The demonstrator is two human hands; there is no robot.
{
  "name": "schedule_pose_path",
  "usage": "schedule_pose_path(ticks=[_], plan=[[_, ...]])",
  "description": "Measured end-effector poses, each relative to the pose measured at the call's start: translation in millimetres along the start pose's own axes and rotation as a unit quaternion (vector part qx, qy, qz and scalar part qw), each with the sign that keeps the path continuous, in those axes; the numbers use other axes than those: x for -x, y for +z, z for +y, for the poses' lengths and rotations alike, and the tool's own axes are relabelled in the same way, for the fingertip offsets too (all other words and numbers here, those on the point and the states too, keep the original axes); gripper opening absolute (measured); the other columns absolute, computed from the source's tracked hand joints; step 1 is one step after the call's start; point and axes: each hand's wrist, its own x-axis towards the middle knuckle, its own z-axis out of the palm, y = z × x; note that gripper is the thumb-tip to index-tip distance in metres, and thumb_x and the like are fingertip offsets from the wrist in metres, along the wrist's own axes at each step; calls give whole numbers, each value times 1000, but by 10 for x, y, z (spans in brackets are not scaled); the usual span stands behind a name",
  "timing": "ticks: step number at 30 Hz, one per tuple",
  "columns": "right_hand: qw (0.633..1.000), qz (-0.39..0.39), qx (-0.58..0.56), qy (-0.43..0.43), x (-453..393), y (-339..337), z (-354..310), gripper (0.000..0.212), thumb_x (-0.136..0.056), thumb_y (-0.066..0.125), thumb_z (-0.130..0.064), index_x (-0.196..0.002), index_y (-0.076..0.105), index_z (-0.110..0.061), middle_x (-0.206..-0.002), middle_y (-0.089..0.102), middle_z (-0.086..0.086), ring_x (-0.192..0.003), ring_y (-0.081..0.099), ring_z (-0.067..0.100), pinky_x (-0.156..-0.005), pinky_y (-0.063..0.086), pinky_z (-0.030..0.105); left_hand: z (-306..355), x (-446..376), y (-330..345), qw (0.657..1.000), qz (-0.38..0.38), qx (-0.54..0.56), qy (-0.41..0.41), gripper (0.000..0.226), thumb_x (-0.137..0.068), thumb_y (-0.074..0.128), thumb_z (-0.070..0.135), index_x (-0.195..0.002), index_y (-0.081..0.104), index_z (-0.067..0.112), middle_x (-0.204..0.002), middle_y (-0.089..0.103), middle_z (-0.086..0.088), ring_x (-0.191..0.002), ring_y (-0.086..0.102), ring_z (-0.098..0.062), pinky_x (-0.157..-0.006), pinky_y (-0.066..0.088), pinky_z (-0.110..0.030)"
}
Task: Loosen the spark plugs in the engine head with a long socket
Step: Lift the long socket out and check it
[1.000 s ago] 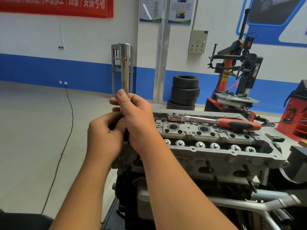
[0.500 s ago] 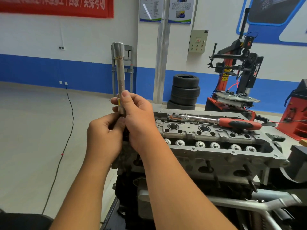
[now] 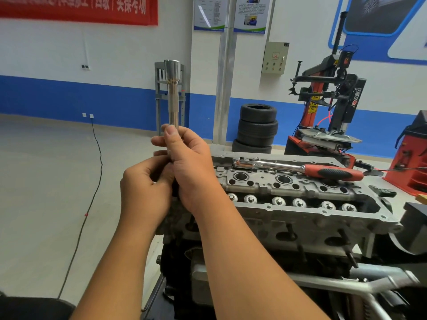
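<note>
Holding the long socket (image 3: 172, 95) straight up, both hands sit just left of the engine head (image 3: 300, 204). The right hand (image 3: 189, 167) wraps its fingers and thumb around the low part of the socket. The left hand (image 3: 145, 188) curls under it, and its fingers seem to pinch the bottom end, though that part is hidden. The ratchet wrench (image 3: 298, 168) with the red handle lies on top of the engine head, on its far side, touched by no hand.

The socket could slip and drop, I think, because only its low end is gripped and most of it sticks up tall and free. If it falls it could bang the engine head or roll away on the floor. The ratchet wrench could also slide off if the engine head gets bumped.

Compared with a moment ago, the socket has turned a little in the fingers and now stands straighter. The hands and the ratchet wrench stay in the same place.
</note>
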Motion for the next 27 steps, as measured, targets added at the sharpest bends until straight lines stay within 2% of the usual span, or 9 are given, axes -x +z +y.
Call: schedule_pose_path(ticks=[3, 5, 8, 10, 12, 16, 19, 22, 27], plan=[[1000, 4, -25, 5, 3, 7, -10, 13, -105, 57, -36, -112, 62, -27, -101, 77, 4, -89, 70, 22, -97, 58, 57, 4, -1, 1, 1000, 22, 3, 3, 27, -93, 75, 16, -92, 75, 42, -90, 78, 16, -90, 74, -12, -84, 63, -48], [999, 1, -35, 9, 11, 12, -13, 16, -102, 64, -35, -109, 62, -21, -105, 76, 10, -87, 71, 27, -95, 58, 60, -1, 1, -1, 999, 35, -3, 3, 28, -88, 79, 16, -86, 74, 43, -88, 77, 19, -87, 74, -11, -83, 63, -50], [1000, -9, -2, -8, 13, -13, 2, 24, -93, 77, -27, -109, 63, -16, -111, 74, 16, -87, 74, 24, -91, 62, 52, -20, 5, 0, 999, 45, -8, 2, 28, -88, 77, 14, -87, 75, 41, -86, 77, 17, -85, 75, -18, -82, 62, -53], [1000, -12, 5, -12, 11, -19, 9, 21, -95, 75, -24, -110, 64, -15, -108, 75, 12, -87, 74, 20, -90, 62, 47, -22, 8, -5, 999, 35, -4, 1, 25, -91, 74, 15, -90, 77, 40, -87, 79, 13, -83, 75, -24, -80, 62, -54], [1000, -4, 0, -11, 2, -12, 12, 14, -100, 67, -26, -107, 67, -13, -103, 76, 8, -87, 71, 19, -92, 61, 45, -3, 14, -6, 1000, 16, -2, 3, 31, -97, 69, 17, -86, 76, 45, -85, 78, 13, -83, 75, -21, -79, 63, -53], [1000, 8, -14, 7, -19, 1, 13, 23, -107, 56, -31, -101, 70, -15, -102, 75, 8, -88, 68, 23, -92, 58, 52, 23, 13, -4, 1000, 17, -13, 11, 33, -99, 67, 14, -90, 71, 45, -87, 77, 17, -86, 74, -12, -83, 63, -49], [1000, -4, -29, 6, -6, -8, 8, 17, -101, 66, -32, -105, 68, -16, -101, 75, 7, -87, 71, 25, -92, 60, 56, 18, 9, 0, 999, 34, -4, 2, 32, -94, 73, 14, -87, 70, 45, -87, 77, 16, -88, 74, -16, -86, 62, -51], [1000, -3, -3, 0, -2, -25, 18, 25, -95, 75, -27, -113, 64, -15, -106, 76, 10, -86, 75, 21, -88, 63, 50, 14, 12, -3, 999, 35, -12, 4, 33, -91, 75, 13, -85, 70, 45, -87, 77, 18, -86, 74, -17, -84, 62, -53], [1000, 4, -1, 10, 4, -5, -8, 25, -105, 59, -31, -115, 67, -10, -103, 77, 4, -88, 69, 19, -91, 61, 44, 30, 16, -11, 1000, 15, -17, 10, 37, -98, 68, 21, -80, 73, 53, -84, 77, 18, -83, 74, -20, -78, 63, -54]])
